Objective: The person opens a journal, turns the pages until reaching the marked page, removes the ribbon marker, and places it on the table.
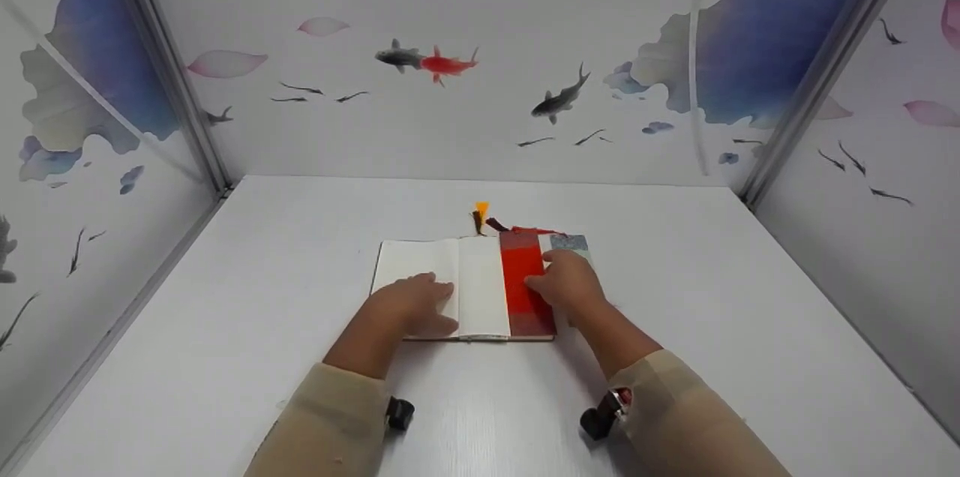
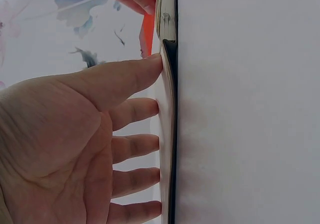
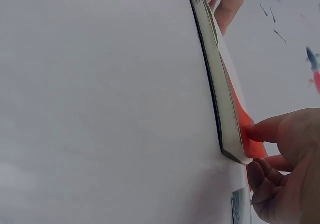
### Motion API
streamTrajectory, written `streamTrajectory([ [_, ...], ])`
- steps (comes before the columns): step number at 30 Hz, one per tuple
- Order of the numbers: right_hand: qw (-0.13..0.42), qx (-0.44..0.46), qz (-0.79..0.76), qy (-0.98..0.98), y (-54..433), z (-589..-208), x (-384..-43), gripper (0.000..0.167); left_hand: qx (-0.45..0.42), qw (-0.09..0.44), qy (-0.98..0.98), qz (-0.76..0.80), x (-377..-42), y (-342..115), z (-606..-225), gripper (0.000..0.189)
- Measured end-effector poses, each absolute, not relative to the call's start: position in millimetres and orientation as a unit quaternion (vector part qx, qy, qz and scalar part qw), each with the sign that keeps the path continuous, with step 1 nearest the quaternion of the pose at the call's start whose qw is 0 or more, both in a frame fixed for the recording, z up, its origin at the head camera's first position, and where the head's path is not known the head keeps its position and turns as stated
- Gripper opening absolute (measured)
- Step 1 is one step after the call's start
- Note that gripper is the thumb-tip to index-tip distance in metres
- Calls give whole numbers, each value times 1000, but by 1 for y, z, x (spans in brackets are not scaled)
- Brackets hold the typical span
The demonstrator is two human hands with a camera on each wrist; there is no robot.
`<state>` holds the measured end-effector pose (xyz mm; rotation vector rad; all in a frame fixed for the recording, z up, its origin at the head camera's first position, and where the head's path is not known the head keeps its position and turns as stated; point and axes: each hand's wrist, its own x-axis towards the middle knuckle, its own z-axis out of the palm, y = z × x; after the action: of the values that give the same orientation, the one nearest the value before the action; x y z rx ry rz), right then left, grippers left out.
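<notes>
An open notebook with blank cream pages lies on the white table. My left hand rests on its left page, thumb and fingers spread, fingertips touching the paper in the left wrist view. A red bookmark with darker ends lies lengthwise on the right page. My right hand pinches the bookmark's right edge, thumb on top and fingers bent at the book's side in the right wrist view. A grey-blue patterned bookmark lies beside the notebook, partly hidden by this hand.
Beyond the notebook's top edge lie a yellow tassel, a dark tassel and a dark red tassel. White panels painted with fish and petals enclose the table on the left, back and right.
</notes>
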<state>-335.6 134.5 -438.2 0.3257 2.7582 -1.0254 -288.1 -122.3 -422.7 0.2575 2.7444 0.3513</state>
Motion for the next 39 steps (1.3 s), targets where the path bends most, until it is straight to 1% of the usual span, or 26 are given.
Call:
streamTrajectory([
  [6,80,114,-387,911,139,-437,-339,51,91,186,971,121,-287,-122,-420,76],
  [9,66,111,-403,906,142,-435,-339,44,92,184,971,118,-286,-122,-420,76],
  [12,69,115,-439,888,145,-433,-340,43,91,182,972,120,-286,-122,-419,75],
  [19,82,137,-529,833,165,-428,-350,46,101,178,972,117,-285,-123,-420,74],
  [28,95,185,-538,817,207,-419,-366,47,103,182,971,118,-283,-122,-417,74],
  [39,86,214,-513,827,251,-424,-371,51,103,178,971,119,-283,-122,-417,74],
])
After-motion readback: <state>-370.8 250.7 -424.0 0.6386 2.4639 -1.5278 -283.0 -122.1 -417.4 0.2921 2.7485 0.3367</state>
